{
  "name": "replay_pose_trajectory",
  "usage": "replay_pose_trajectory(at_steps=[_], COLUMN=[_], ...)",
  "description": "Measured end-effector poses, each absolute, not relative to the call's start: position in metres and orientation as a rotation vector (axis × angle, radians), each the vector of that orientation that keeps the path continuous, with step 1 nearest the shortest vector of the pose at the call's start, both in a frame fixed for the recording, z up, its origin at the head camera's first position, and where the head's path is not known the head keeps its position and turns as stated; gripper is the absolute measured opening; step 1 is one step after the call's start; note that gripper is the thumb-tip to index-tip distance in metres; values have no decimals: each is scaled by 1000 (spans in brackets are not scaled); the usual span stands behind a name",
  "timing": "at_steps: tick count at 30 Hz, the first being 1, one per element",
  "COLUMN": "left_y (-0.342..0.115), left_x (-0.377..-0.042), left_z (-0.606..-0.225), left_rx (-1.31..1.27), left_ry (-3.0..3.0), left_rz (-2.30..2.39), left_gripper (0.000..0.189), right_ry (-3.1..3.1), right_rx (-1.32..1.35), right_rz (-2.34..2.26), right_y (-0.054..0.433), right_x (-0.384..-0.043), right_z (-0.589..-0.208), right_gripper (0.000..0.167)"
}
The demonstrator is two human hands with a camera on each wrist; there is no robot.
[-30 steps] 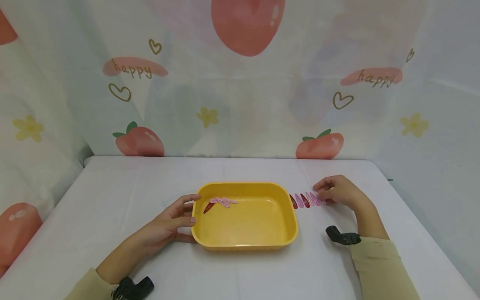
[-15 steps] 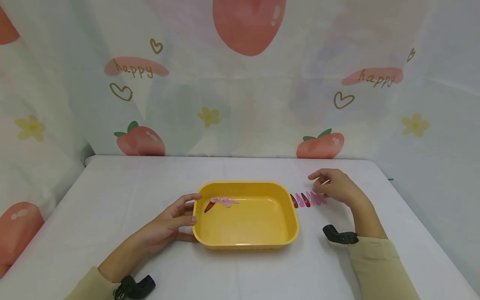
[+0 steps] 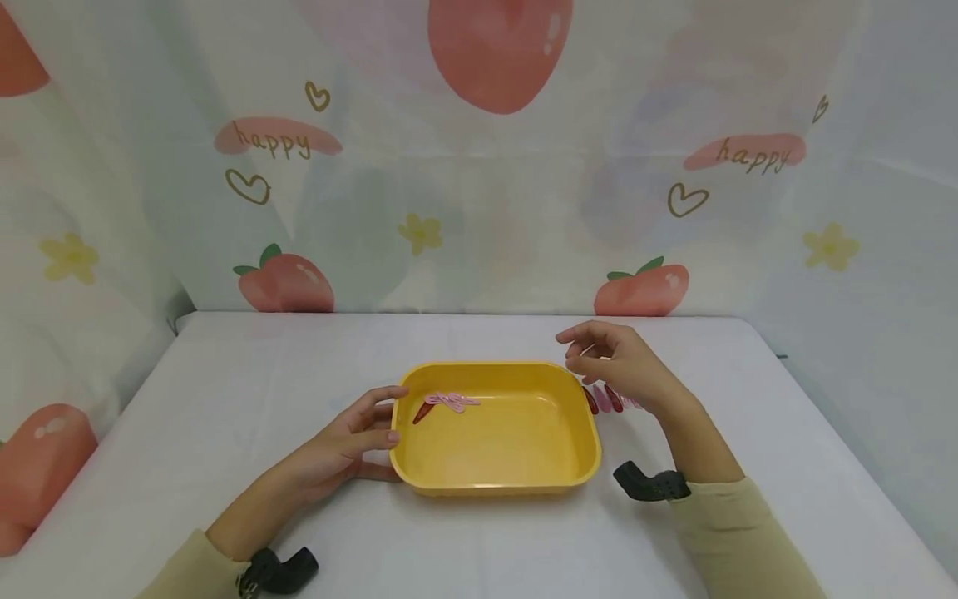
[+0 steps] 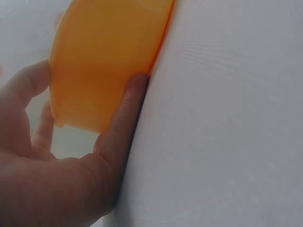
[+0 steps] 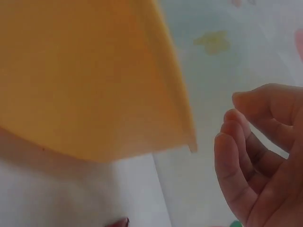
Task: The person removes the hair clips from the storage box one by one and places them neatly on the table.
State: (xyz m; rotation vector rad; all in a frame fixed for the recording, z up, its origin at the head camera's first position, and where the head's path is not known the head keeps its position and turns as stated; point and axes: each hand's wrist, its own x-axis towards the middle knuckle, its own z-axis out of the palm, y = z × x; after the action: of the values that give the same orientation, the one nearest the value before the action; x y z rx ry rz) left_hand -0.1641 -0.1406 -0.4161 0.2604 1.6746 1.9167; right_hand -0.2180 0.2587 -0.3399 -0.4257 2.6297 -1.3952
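Observation:
In the head view, a yellow tray (image 3: 496, 491) sits at the table's middle, with a few pink hair clips (image 3: 452, 402) and a red hair clip (image 3: 423, 413) inside at its left. My left hand (image 3: 337, 449) holds the tray's left end; the left wrist view has its fingers against the orange-looking wall (image 4: 99, 66). My right hand (image 3: 617, 362) hovers by the tray's back right corner, fingers loosely bent. Nothing shows between those fingers (image 5: 227, 151) in the right wrist view. Beneath it, a row of red and pink hair clips (image 3: 614, 399) lies beside the tray, partly covered.
White cloth covers the table (image 3: 322, 358). A printed curtain (image 3: 509, 208) with fruit, hearts and flowers hangs behind the back edge. Each wrist wears a black camera mount (image 3: 649, 484).
My right hand has lifted from the right end of the clip row and moved left and up, towards the tray's corner. My left hand stays on the tray.

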Motion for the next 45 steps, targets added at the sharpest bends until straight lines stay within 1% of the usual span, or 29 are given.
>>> replay_pose_trajectory(at_steps=[4,11,28,32,37,41,45], left_y=[-139,-139,-137,-136,-137,-140,-142], left_x=[-163,-160,-165,-165,-166,-166,-166], left_z=[-419,-420,-419,-418,-417,-417,-417], left_rx=[256,262,249,247,257,282,293], left_ry=[1665,1649,1664,1667,1652,1644,1641], left_rz=[1920,1919,1909,1906,1911,1915,1917], left_gripper=[60,62,61,62,62,60,59], right_ry=[2544,2443,2429,2509,2613,2644,2662], right_rx=[-475,-563,-650,-653,-748,-932,-1162], right_rz=[-1446,-1464,-1393,-1251,-1003,-764,-412], right_y=[240,212,170,160,142,119,98], right_x=[-216,-213,-202,-201,-200,-200,-196], right_z=[-346,-357,-363,-365,-363,-363,-369], right_gripper=[27,31,32,34,44,48,50])
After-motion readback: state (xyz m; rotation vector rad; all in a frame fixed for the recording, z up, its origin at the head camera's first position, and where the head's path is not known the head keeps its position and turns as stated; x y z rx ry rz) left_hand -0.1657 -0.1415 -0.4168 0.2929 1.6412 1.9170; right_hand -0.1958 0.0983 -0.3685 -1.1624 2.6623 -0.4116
